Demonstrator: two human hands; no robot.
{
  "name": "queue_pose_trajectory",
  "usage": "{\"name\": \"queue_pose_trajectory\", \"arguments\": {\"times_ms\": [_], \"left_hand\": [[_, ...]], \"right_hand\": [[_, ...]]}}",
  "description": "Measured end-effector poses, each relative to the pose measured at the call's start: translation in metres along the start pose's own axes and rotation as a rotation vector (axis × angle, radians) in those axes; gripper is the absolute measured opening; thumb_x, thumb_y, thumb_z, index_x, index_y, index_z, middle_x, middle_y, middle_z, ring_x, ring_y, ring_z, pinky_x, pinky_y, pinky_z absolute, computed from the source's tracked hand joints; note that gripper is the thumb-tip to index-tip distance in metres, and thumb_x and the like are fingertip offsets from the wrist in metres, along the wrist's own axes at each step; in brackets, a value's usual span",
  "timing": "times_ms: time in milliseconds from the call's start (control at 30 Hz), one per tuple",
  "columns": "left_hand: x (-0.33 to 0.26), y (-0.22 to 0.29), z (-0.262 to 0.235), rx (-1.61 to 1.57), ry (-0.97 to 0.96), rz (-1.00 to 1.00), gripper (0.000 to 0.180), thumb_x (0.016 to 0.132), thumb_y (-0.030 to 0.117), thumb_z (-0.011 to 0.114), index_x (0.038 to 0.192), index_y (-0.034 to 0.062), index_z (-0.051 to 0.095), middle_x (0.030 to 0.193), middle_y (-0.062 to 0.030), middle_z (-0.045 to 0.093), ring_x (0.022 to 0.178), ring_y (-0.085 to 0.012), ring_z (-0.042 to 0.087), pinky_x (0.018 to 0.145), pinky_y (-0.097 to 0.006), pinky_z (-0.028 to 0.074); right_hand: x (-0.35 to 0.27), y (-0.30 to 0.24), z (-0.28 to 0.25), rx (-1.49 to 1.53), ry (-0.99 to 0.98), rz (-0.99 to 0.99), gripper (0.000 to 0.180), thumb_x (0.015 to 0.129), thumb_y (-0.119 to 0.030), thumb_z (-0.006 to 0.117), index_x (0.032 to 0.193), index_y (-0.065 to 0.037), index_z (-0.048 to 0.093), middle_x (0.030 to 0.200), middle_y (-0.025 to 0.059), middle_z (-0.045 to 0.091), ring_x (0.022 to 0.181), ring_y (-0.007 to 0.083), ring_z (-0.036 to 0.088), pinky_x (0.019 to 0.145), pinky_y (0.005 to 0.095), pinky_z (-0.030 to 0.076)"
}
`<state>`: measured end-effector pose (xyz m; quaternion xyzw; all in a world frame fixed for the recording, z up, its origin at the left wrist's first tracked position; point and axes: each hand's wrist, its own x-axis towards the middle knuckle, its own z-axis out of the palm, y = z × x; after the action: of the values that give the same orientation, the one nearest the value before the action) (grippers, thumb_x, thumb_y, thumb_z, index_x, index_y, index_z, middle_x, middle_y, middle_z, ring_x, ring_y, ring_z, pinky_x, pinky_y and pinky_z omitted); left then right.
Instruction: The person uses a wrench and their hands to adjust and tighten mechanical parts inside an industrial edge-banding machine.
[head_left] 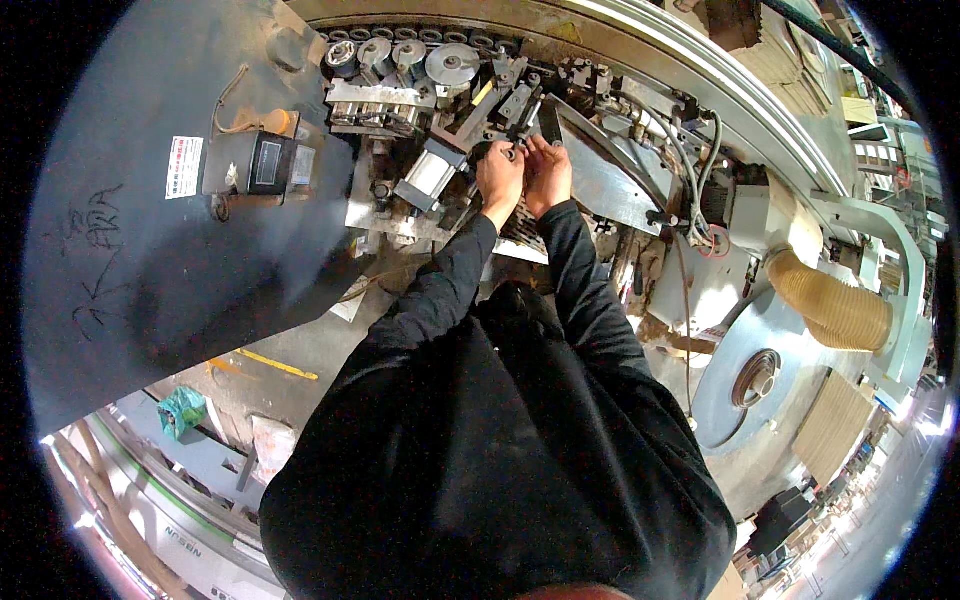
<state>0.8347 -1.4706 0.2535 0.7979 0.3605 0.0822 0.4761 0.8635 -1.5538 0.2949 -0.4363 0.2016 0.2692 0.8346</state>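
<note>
Both my arms, in black sleeves, reach forward into the workings of a machine. My left hand (500,176) is closed, its curled fingers at a small dark part I cannot make out. Right beside it, my right hand (548,172) is also closed, fingertips bent in toward the same spot. What they grip is too small and covered to name. A silver block-shaped cylinder (430,176) sits just left of my left hand. To the right of my right hand lies a flat, shiny metal plate (612,182). Dark brackets and rods (520,103) stand just beyond my fingers.
Several metal rollers (408,58) line the far left. A large dark panel (140,260) carrying a motor box (262,162) fills the left side. At right are cables (712,150), a yellow ribbed hose (838,300) and a big pale reel (720,400). A rail (720,80) crosses behind.
</note>
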Motion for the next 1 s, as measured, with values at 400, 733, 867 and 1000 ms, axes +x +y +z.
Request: {"name": "queue_pose_trajectory", "arguments": {"times_ms": [400, 733, 867, 1000], "left_hand": [[-0.01, 0.013, -0.019, -0.039, -0.069, -0.064, 0.039, 0.095, 0.044, 0.073, 0.113, 0.0092, 0.069, 0.105, -0.0162, 0.075, 0.099, -0.0404, 0.07, 0.085, -0.051, 0.054], [-0.009, 0.019, -0.016, -0.025, -0.006, -0.051, 0.033, 0.098, 0.037, 0.07, 0.111, 0.0063, 0.068, 0.103, -0.0159, 0.076, 0.095, -0.038, 0.072, 0.082, -0.049, 0.054], [-0.014, 0.013, -0.012, -0.083, -0.035, -0.023, 0.035, 0.097, 0.036, 0.071, 0.11, 0.0034, 0.068, 0.103, -0.0159, 0.076, 0.094, -0.0364, 0.073, 0.082, -0.046, 0.055], [-0.016, 0.005, -0.012, -0.039, -0.052, -0.043, 0.034, 0.097, 0.035, 0.072, 0.11, 0.0031, 0.069, 0.103, -0.016, 0.076, 0.094, -0.0353, 0.073, 0.083, -0.044, 0.055]], "right_hand": [[-0.012, -0.055, -0.066, -1.543, 0.503, -1.131, 0.051, 0.088, -0.021, 0.072, 0.134, -0.006, 0.056, 0.133, 0.0208, 0.056, 0.126, 0.0414, 0.049, 0.109, 0.0507, 0.041], [0.023, -0.074, -0.065, -2.078, 0.462, -0.979, 0.067, 0.086, -0.033, 0.078, 0.147, -0.022, 0.052, 0.142, 0.0011, 0.053, 0.136, 0.032, 0.042, 0.116, 0.0498, 0.029], [0.059, -0.087, -0.085, -2.096, 0.453, -0.862, 0.041, 0.089, -0.034, 0.075, 0.124, -0.016, 0.062, 0.119, 0.0063, 0.068, 0.11, 0.0303, 0.065, 0.099, 0.0462, 0.044], [0.06, -0.078, -0.082, -2.0, 0.493, -1.093, 0.033, 0.088, -0.037, 0.076, 0.111, -0.015, 0.064, 0.105, 0.0059, 0.071, 0.094, 0.0303, 0.07, 0.088, 0.0444, 0.047]]}}
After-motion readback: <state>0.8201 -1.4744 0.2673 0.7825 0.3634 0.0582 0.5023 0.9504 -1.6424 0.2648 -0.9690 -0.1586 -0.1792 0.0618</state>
